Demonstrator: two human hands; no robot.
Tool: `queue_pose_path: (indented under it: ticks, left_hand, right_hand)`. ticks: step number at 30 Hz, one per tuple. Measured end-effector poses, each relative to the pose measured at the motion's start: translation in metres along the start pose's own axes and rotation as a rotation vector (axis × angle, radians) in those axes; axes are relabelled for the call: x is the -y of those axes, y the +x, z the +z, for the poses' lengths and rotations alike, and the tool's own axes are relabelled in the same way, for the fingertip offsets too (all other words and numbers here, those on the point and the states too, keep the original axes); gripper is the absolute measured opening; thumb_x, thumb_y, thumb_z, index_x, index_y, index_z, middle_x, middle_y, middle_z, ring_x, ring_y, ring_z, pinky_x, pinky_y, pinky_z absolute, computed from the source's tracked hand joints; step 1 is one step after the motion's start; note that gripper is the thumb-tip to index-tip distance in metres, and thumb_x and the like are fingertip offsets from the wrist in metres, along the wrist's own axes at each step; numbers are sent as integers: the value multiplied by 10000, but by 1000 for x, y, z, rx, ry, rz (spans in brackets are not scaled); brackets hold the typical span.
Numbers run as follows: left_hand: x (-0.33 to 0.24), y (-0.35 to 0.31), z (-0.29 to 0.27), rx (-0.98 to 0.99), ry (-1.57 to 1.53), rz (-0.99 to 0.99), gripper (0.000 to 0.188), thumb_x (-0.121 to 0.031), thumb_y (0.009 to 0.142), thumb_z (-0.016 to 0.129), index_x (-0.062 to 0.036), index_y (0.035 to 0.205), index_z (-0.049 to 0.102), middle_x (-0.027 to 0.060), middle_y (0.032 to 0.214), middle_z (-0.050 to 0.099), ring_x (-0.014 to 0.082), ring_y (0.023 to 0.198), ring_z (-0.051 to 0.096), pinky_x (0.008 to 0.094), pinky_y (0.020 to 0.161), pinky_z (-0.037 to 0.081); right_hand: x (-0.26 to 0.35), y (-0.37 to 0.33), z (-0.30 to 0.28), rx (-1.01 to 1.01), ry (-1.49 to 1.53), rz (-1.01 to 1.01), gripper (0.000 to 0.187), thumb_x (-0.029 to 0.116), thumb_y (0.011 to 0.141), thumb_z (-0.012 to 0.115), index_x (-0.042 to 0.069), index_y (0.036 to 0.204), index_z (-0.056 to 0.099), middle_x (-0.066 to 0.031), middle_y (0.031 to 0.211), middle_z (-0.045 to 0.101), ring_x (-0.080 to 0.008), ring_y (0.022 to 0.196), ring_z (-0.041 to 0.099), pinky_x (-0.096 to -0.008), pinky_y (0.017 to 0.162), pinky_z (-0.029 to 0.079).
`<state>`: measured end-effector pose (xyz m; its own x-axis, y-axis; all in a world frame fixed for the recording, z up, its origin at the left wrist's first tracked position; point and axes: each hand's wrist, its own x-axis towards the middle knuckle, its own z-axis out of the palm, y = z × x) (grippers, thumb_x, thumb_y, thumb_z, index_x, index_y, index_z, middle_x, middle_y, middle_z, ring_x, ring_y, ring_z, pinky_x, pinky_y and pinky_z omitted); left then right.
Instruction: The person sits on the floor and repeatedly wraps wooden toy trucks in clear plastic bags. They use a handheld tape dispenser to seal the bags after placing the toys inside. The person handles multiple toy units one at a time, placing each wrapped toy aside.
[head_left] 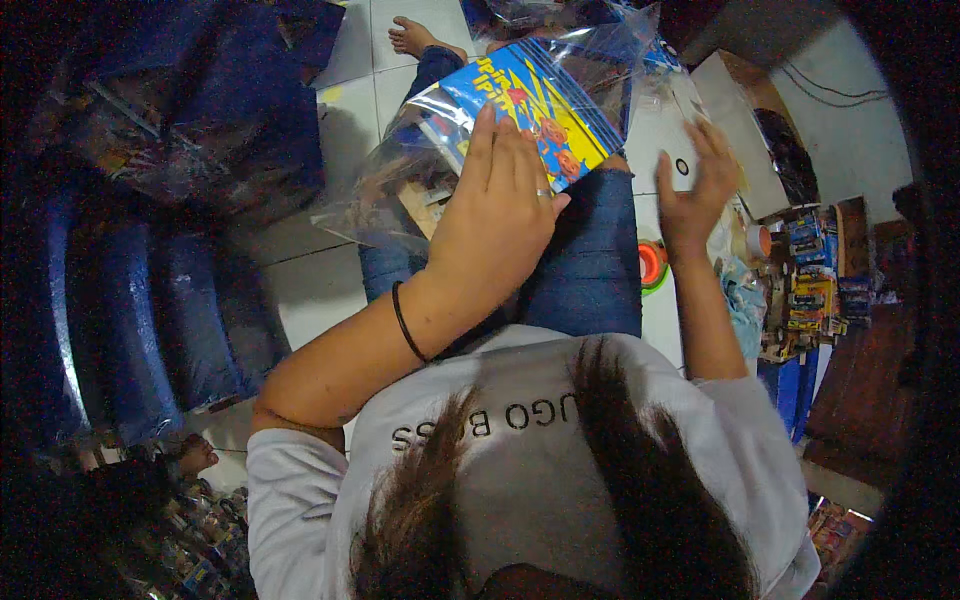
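A blue and yellow printed packet [590, 110] with cartoon figures lies tilted over my lap, on or inside a loose sheet of clear plastic [375, 195]. My left hand [500, 185] rests flat on its near side, fingers stretched out and side by side. I cannot tell whether the thumb reaches under the edge. To the right, apart from the packet, my right hand [697, 190] is raised with its fingers spread and nothing in them, slightly blurred. More clear plastic [610, 45] stands up beyond the packet's far edge.
Red-orange and green rings, like tape rolls [653, 265], lie on the tiled floor by my right thigh. Another roll [758, 241] sits farther right, near stacked colourful packages [812, 290]. Large dark blue plastic-covered bundles [140, 310] fill the left. A bare foot [410, 38] shows at the top.
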<state>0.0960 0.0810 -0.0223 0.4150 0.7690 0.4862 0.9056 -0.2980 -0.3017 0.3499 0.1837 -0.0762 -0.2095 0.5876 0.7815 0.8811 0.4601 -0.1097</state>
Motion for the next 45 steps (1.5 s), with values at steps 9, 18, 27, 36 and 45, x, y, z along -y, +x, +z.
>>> queue_pose_path:
  ticks: [9, 18, 27, 36, 45]
  left_hand:
    - [1, -2, -4, -66, -157, 3, 426, -272, 791, 628, 101, 996, 628, 221, 1101, 580, 321, 1051, 531, 454, 1015, 375]
    - [-1, -11, 2, -121, -129, 20, 354, -243, 814, 596, 70, 976, 632, 190, 1091, 576, 309, 1070, 519, 459, 1029, 358]
    - [3, -17, 16, -275, -176, -7, 363, -244, 835, 538, 77, 983, 619, 181, 1020, 578, 314, 1029, 535, 454, 1050, 348]
    - [8, -15, 22, -286, -184, 25, 297, -235, 803, 584, 38, 913, 627, 160, 976, 583, 304, 1020, 553, 455, 1060, 349]
    - [-11, -23, 6, -361, -151, 91, 336, -272, 833, 560, 44, 916, 637, 176, 1006, 603, 309, 1055, 549, 425, 1050, 364]
  right_hand:
    - [-175, -294, 80, 361, 153, 1529, 675, 406, 712, 721, -61, 1158, 527, -239, 1043, 631, -386, 971, 627, -414, 844, 502]
    - [-32, 79, -57, -149, 956, 306, 502, 173, 873, 527, 44, 1349, 434, -135, 1247, 554, -241, 1132, 545, -384, 977, 436]
    - [182, 248, -1, 914, 67, -248, 411, 281, 718, 700, 12, 1027, 666, -179, 1002, 657, -297, 902, 630, -381, 766, 502]
    - [207, 283, 32, 1172, -195, -578, 406, 297, 720, 702, -3, 993, 679, -207, 941, 652, -325, 859, 637, -413, 748, 506]
    - [124, 120, -104, 499, 199, -359, 473, 144, 664, 651, 49, 1125, 605, -178, 1108, 573, -313, 1033, 578, -374, 904, 454]
